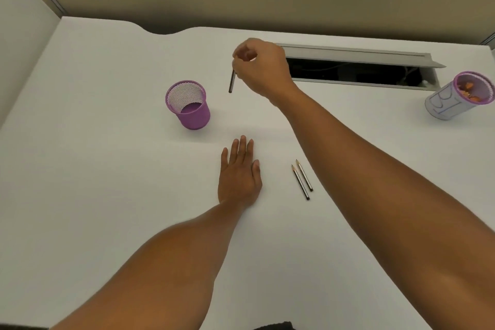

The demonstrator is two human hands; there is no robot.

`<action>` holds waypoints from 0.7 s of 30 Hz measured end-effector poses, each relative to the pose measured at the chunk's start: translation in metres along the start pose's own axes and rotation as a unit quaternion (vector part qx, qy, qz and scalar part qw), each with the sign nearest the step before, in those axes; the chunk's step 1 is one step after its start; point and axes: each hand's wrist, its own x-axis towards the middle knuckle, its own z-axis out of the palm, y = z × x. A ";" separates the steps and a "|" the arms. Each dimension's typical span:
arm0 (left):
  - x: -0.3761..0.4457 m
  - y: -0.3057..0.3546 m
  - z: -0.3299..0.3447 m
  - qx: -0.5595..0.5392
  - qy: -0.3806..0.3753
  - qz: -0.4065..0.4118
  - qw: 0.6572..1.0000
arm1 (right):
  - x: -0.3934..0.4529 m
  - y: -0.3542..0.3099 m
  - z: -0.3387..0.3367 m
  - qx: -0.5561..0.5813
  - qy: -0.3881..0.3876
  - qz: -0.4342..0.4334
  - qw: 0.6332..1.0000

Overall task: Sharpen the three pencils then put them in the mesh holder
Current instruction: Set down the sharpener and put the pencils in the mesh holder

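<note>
1. The right hand [261, 67] is raised above the white surface [107, 169], its fingers pinched on one pencil [232, 82] that hangs almost upright, blunt end down. The held pencil is up and to the right of the purple mesh holder [188, 104], near it but not yet over its mouth.
2. The mesh holder stands upright and, as far as its open top shows, holds nothing.
3. The left hand [239, 171] lies flat on the surface, fingers spread loosely and gripping nothing, between the holder and the two loose pencils.
4. Those two pencils [302, 179] lie side by side on the surface to the right of the left hand, just beside the right forearm, both showing pointed tips at the far end.
5. A second purple-rimmed cup [460, 95] at the far right holds orange-brown bits that look like shavings, though I cannot be sure.
6. Judging from this, sharpening seems done, at least for the two lying pencils; the held pencil's tip is hidden in the hand.
7. Still left: all three pencils must go into the holder, the held one likely first.
</note>
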 end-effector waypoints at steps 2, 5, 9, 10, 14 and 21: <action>0.000 0.000 0.001 -0.002 0.002 0.000 1.000 | 0.006 -0.011 0.015 0.009 -0.003 -0.023 1.000; 0.001 0.000 0.002 -0.001 0.002 -0.003 1.000 | 0.010 -0.014 0.042 -0.010 -0.032 -0.037 0.999; 0.000 0.001 0.000 0.004 -0.001 -0.002 1.000 | 0.008 -0.001 0.074 -0.056 -0.085 -0.025 0.994; 0.000 0.001 -0.001 0.003 -0.001 -0.003 1.000 | 0.007 0.003 0.080 -0.070 -0.098 -0.019 0.993; 0.000 0.000 0.001 0.016 -0.006 -0.004 1.000 | 0.000 0.013 0.096 -0.105 -0.129 0.012 0.986; -0.001 0.001 0.002 0.039 -0.007 0.000 0.999 | -0.003 0.019 0.108 -0.136 -0.143 0.014 0.980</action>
